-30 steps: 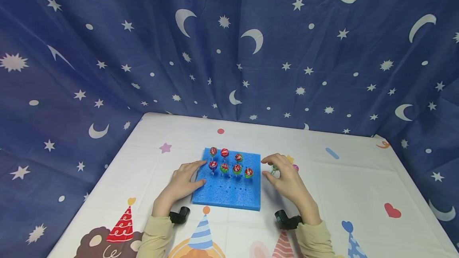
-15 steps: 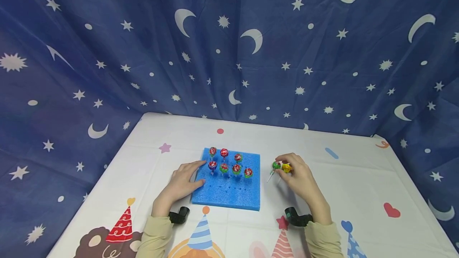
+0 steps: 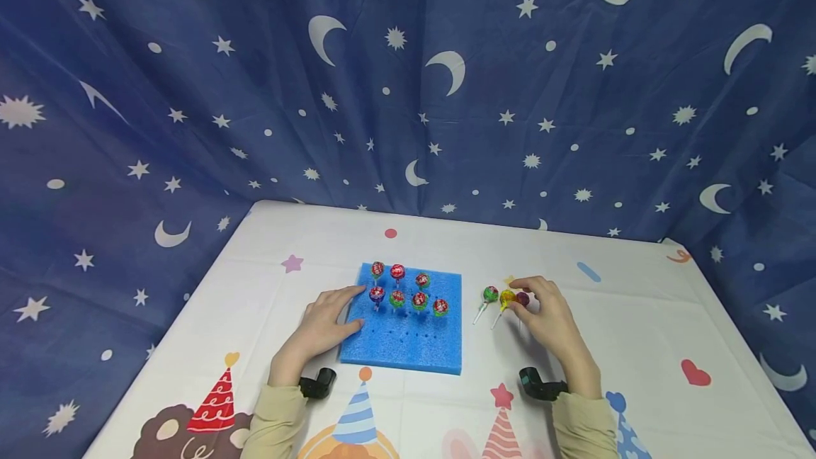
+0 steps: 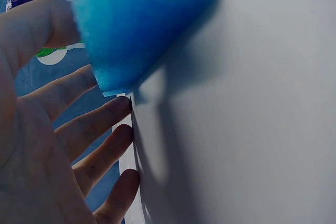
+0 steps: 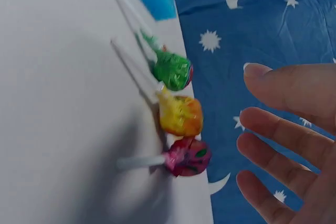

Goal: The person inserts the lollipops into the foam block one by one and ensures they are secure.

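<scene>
Spread along the left side of a blue foam board (image 3: 400,353), my left hand (image 3: 324,321) rests its fingertips and thumb at the edge. In the left wrist view, the fingers (image 4: 89,124) fan out beside the board's corner (image 4: 142,24). Several wrapped lollipops (image 3: 419,301) stand upright in the board in two rows. Three others lie on the table right of it: a green one (image 5: 173,71), a yellow one (image 5: 181,115) and a purple-pink one (image 5: 189,157). My right hand (image 3: 547,314) hovers over the yellow and purple-pink ones, relaxed fingers apart from them in the right wrist view.
The front part of the board has rows of small holes (image 3: 408,333). A white party-print cloth (image 3: 637,303) covers the table. Behind it hangs a dark blue curtain (image 3: 484,161) with moons and stars.
My right hand has moved right, from beside the board's right edge to over the loose lollipops, uncovering the green and yellow ones. The left hand stays in place.
</scene>
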Action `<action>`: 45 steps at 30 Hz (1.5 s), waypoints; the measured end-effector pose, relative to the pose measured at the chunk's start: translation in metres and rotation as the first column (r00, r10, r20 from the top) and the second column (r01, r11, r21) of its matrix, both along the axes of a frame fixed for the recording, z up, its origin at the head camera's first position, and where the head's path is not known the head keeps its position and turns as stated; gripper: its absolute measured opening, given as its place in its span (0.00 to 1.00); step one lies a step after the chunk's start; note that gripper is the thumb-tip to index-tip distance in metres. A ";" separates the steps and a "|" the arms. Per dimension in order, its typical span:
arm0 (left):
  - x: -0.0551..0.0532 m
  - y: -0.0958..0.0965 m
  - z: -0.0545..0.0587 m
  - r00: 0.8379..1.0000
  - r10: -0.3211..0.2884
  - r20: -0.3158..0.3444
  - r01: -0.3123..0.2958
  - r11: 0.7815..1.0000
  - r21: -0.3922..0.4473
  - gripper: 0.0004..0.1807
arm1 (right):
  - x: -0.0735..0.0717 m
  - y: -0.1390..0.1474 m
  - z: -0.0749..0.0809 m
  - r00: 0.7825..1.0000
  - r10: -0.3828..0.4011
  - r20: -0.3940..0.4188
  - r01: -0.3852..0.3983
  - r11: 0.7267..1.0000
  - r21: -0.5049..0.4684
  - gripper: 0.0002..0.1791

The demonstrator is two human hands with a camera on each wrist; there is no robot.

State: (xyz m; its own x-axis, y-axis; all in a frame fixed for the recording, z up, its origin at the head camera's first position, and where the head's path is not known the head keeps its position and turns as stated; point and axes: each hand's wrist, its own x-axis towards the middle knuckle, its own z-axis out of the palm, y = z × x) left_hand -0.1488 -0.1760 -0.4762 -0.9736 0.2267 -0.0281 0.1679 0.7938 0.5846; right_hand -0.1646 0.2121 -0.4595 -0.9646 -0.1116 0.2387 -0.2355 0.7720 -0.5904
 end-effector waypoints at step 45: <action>-0.002 0.001 -0.003 1.000 0.014 0.015 -0.014 1.000 0.016 0.33 | -0.007 0.013 -0.028 0.986 -0.079 0.146 0.062 0.991 0.117 0.28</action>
State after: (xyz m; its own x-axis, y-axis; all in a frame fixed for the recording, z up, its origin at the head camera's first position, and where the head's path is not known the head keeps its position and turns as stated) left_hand -0.1503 -0.1749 -0.4789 -0.9761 0.2138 -0.0395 0.1480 0.7866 0.5995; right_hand -0.1713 0.2253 -0.4878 -0.9949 -0.0602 0.0803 -0.0935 0.8468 -0.5237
